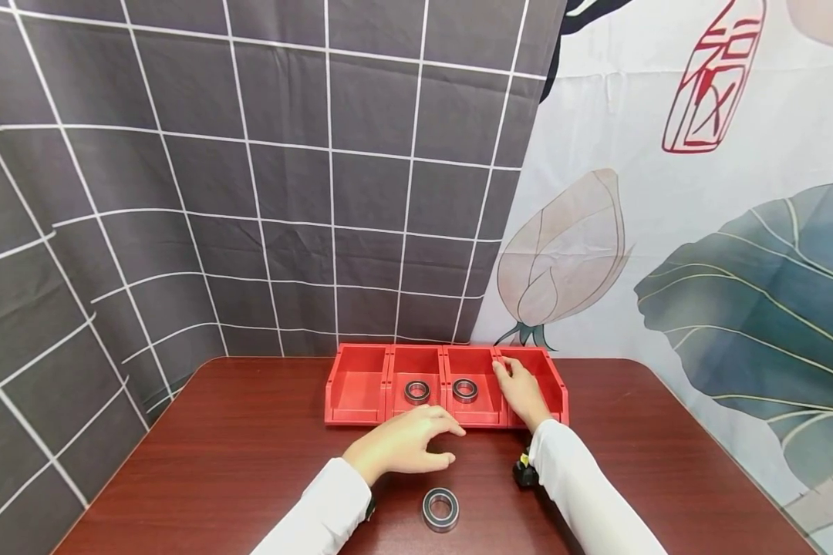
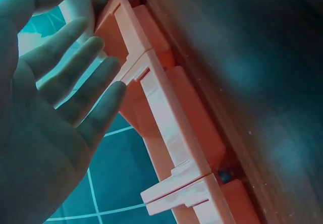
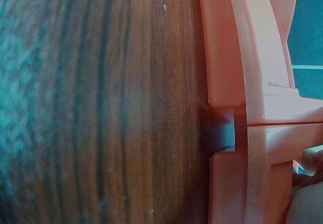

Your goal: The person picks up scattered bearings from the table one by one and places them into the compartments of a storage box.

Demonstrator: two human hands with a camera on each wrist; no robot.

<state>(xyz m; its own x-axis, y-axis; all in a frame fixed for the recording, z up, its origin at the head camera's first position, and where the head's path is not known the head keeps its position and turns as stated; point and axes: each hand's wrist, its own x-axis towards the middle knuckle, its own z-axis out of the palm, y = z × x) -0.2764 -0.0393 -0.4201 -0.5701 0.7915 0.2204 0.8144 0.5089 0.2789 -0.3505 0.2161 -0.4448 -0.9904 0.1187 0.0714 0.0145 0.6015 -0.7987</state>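
Several red bins [image 1: 358, 417] stand side by side in a row on the table. One ball bearing [image 1: 417, 401] lies in the second bin from the left, and another bearing [image 1: 465, 400] in the third. A further bearing [image 1: 427, 509] rests on the table in front. My left hand [image 1: 413, 439] hovers before the middle bins, fingers extended and apart, holding nothing; the left wrist view shows its bare palm [image 2: 45, 133]. My right hand [image 1: 525, 393] reaches over the rightmost bin, fingertips by its left divider. Whether it grips anything is hidden; only its edge [image 3: 306, 204] appears in the right wrist view.
The brown wooden table [image 1: 250, 439] has rounded far corners. Behind it hang a dark grid-patterned cloth [image 1: 284, 185] and a white cloth with plant prints [image 1: 597, 116]. A black wrist device [image 1: 525, 473] sits under the right sleeve.
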